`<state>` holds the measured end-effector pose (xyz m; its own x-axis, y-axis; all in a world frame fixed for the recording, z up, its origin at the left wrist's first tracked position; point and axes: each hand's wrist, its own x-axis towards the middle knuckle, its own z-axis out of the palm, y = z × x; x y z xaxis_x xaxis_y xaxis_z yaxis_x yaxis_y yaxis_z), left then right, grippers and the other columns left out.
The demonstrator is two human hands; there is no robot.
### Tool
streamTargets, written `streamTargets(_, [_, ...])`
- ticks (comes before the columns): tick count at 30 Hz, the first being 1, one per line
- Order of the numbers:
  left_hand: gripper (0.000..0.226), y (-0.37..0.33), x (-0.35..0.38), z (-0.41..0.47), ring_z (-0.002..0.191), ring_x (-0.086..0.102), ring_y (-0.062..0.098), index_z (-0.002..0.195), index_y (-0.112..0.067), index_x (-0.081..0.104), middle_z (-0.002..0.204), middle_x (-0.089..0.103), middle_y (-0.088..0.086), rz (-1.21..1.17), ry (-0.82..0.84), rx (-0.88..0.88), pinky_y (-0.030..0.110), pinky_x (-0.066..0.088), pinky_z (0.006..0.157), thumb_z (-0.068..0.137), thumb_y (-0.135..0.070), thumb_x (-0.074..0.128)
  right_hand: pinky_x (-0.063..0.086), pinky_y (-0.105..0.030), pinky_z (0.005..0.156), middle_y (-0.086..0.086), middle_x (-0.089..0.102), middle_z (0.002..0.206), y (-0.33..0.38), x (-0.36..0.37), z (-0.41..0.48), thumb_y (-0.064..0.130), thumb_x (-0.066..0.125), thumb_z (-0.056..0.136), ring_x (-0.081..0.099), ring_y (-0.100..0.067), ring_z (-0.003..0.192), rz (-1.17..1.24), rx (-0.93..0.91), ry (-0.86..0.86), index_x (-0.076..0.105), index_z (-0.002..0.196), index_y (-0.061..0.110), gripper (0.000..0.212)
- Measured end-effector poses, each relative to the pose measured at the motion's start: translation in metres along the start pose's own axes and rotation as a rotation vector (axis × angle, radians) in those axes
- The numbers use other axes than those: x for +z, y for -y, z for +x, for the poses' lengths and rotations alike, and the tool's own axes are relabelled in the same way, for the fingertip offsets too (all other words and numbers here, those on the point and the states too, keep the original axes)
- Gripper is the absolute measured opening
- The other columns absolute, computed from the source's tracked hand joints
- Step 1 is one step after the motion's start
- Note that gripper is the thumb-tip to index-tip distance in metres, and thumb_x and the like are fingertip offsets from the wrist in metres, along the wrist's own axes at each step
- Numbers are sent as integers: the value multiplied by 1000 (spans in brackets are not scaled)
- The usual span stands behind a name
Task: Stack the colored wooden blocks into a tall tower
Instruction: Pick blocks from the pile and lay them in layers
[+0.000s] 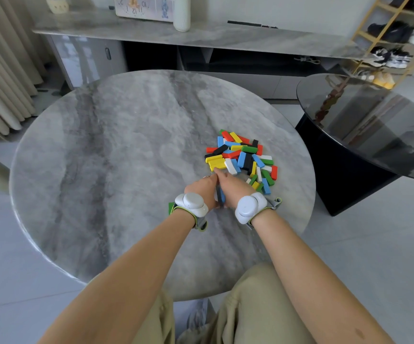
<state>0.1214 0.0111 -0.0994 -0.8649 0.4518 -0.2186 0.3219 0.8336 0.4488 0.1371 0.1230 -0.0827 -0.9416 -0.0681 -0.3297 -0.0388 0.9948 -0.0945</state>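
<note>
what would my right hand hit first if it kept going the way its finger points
Most likely the yellow block at the near left edge of the pile. The fingertip of the right hand looks almost on it, though depth is hard to judge.

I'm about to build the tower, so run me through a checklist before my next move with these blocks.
1. Supply: pile of coloured wooden blocks on the round grey marble table, ok.
2. Base space: bare marble left of the pile, ok.
3. Grip: left hand and right hand close together around a blue wooden block, hold cannot tell.
4. Tower begun: none visible, not ok.
5. Small green piece beside the left wrist: loose block or strap, cannot tell.
</note>
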Motion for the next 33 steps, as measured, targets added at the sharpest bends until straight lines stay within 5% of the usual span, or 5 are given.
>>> streamTargets(4, [71, 2, -3, 0, 110, 59, 27, 131, -16, 41, 124, 59, 5, -22, 6, 13, 38, 51, 83, 73, -35, 76, 49, -43, 92, -12, 47, 135, -2, -2, 0, 5, 67, 80, 57, -30, 109, 145, -28, 66, -12, 149, 22, 106])
streamTargets(10, [61, 4, -1, 1, 111, 56, 23, 128, -25, 47, 125, 56, 1, 17, 17, 47, 36, 52, 86, 76, -45, 71, 49, -37, 79, -17, 46, 132, -12, -6, -3, -1, 53, 86, 57, -31, 99, 38, 33, -90, 0, 150, 19, 86])
streamTargets(15, [55, 5, 0, 4, 109, 56, 24, 126, -23, 50, 124, 55, 3, -9, 10, 43, 34, 50, 84, 78, -43, 69, 48, -44, 92, -16, 44, 138, -18, -4, -2, 3, 66, 80, 51, -37, 118, 25, 52, -55, 19, 147, 16, 82])
streamTargets(23, [53, 10, -1, 8, 104, 59, 26, 121, -15, 55, 120, 57, 9, -67, 51, 29, 29, 45, 82, 73, -27, 75, 39, -41, 107, -11, 27, 152, -11, 0, -1, 9, 80, 70, 37, -31, 135, 203, -12, 90, 10, 150, 22, 107])
streamTargets(33, [58, 11, 1, 10, 102, 59, 29, 125, -17, 54, 120, 51, 10, -11, 85, 71, 32, 47, 84, 73, -24, 77, 43, -37, 100, -13, 36, 139, -16, 2, -3, 21, 78, 73, 51, -31, 120, 137, 100, 104, 44, 133, 6, 70])
